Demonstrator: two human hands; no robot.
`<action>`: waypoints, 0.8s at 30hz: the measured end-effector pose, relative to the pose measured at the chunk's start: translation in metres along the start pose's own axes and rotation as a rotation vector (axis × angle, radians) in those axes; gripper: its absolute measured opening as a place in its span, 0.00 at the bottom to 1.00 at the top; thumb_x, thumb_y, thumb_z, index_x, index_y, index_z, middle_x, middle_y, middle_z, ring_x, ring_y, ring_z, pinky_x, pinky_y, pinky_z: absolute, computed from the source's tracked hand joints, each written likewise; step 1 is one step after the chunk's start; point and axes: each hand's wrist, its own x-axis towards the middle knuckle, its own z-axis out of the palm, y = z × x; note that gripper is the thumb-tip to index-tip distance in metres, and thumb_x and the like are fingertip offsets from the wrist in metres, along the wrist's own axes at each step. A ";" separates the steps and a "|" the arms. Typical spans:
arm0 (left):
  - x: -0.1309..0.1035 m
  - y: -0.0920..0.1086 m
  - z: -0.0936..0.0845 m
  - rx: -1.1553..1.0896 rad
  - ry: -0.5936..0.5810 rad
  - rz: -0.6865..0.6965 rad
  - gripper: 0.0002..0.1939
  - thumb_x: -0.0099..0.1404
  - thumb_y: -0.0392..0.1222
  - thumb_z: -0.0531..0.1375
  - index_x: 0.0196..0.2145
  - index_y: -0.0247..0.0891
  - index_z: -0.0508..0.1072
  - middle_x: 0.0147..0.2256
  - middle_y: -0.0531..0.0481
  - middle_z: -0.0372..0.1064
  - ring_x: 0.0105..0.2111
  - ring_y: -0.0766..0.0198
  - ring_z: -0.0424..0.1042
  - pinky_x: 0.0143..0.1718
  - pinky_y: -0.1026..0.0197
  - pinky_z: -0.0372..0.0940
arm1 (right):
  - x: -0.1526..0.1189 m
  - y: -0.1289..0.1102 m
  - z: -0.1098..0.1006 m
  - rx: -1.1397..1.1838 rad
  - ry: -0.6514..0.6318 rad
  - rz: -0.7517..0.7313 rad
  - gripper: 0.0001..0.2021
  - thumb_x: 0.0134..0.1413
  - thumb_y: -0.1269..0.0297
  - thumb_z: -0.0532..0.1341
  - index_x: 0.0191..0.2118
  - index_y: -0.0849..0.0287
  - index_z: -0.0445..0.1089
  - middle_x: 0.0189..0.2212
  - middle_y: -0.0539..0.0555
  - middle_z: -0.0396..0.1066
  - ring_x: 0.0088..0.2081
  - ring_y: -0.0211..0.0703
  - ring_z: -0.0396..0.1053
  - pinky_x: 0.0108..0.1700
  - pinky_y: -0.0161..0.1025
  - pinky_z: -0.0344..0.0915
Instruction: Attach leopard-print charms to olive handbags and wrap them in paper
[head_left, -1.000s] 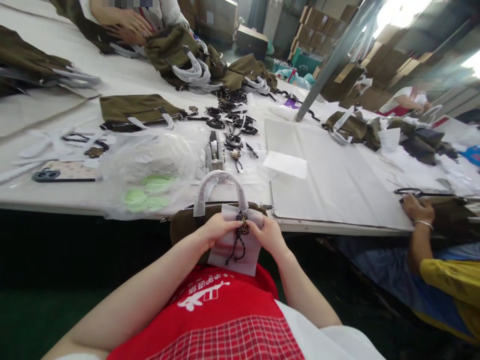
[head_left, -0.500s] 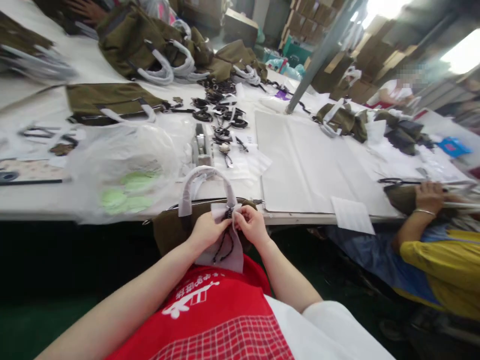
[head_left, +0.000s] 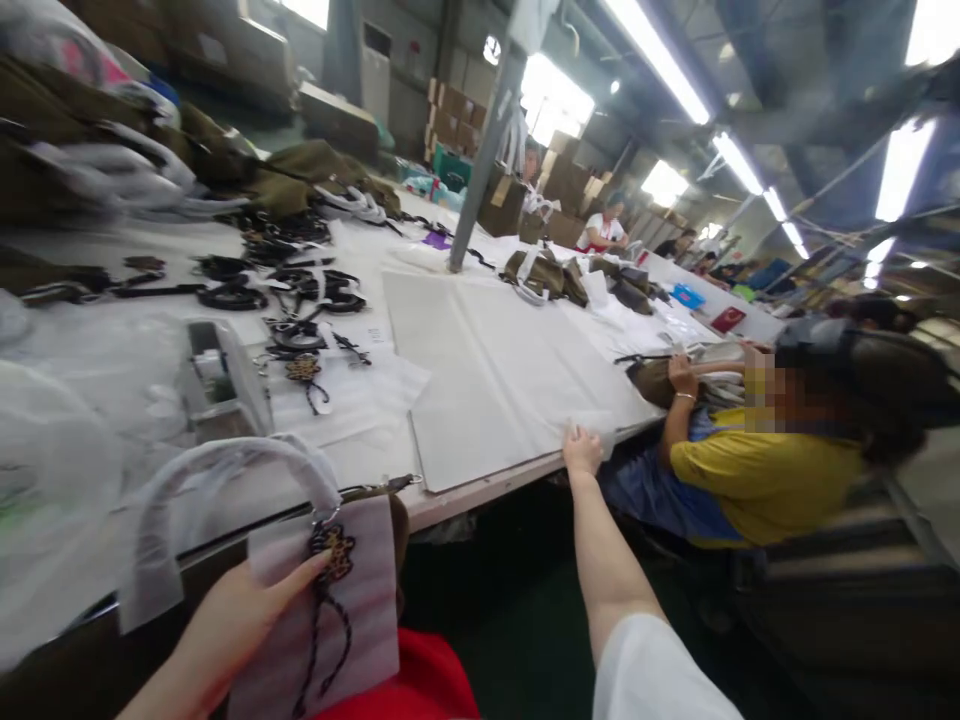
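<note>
My left hand [head_left: 244,610] has its thumb on a black and brown patterned charm [head_left: 337,553] with dangling cords, pressing it against a white foam sheet [head_left: 367,600]. The sheet lies against the front of an olive bag [head_left: 202,570] at the table edge. The bag's handle [head_left: 247,460] is wrapped in white and stands up in an arch. Out to the right, my right hand [head_left: 583,452] is closed on a thin white foam sheet [head_left: 592,425] at the table's front edge.
A large grey-white board [head_left: 495,370] lies on the table beside a metal tape dispenser [head_left: 217,380]. Black straps [head_left: 300,290] and olive bags [head_left: 322,170] are heaped behind. A person in yellow [head_left: 742,480] works at right, near a metal post [head_left: 484,150].
My right hand has left the charm and reached right to the white sheet at the table edge. My left hand stays at the charm. The view has turned right.
</note>
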 end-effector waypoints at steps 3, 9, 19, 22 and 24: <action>-0.002 0.002 -0.001 -0.103 -0.058 -0.015 0.22 0.47 0.59 0.64 0.35 0.44 0.82 0.38 0.50 0.80 0.45 0.45 0.76 0.54 0.48 0.66 | 0.002 -0.002 0.002 0.030 0.033 -0.077 0.24 0.61 0.60 0.46 0.52 0.68 0.71 0.51 0.76 0.65 0.55 0.66 0.62 0.54 0.63 0.56; -0.006 0.008 -0.003 -0.207 -0.118 0.002 0.22 0.49 0.57 0.64 0.35 0.40 0.82 0.37 0.48 0.80 0.43 0.47 0.77 0.50 0.50 0.69 | -0.016 -0.090 0.035 0.162 0.082 -0.648 0.22 0.61 0.65 0.47 0.57 0.60 0.67 0.61 0.66 0.57 0.62 0.56 0.54 0.60 0.55 0.54; -0.009 0.000 0.000 -0.311 -0.108 0.095 0.19 0.49 0.55 0.66 0.34 0.41 0.82 0.37 0.49 0.80 0.41 0.48 0.77 0.46 0.53 0.70 | -0.134 -0.306 0.098 0.081 -0.495 -1.220 0.19 0.60 0.67 0.55 0.54 0.46 0.71 0.59 0.54 0.65 0.60 0.51 0.60 0.59 0.47 0.56; -0.007 -0.005 0.002 -0.358 -0.108 0.111 0.20 0.48 0.55 0.67 0.35 0.39 0.82 0.36 0.48 0.80 0.41 0.48 0.77 0.45 0.53 0.70 | -0.155 -0.331 0.099 0.092 -0.513 -1.302 0.20 0.60 0.69 0.55 0.56 0.48 0.68 0.59 0.56 0.65 0.60 0.50 0.60 0.59 0.46 0.56; -0.006 -0.008 0.003 -0.383 -0.105 0.106 0.20 0.48 0.54 0.68 0.35 0.38 0.81 0.36 0.47 0.80 0.40 0.48 0.77 0.45 0.54 0.70 | -0.162 -0.338 0.095 0.105 -0.498 -1.329 0.22 0.60 0.71 0.53 0.59 0.52 0.66 0.61 0.59 0.61 0.62 0.52 0.57 0.61 0.49 0.53</action>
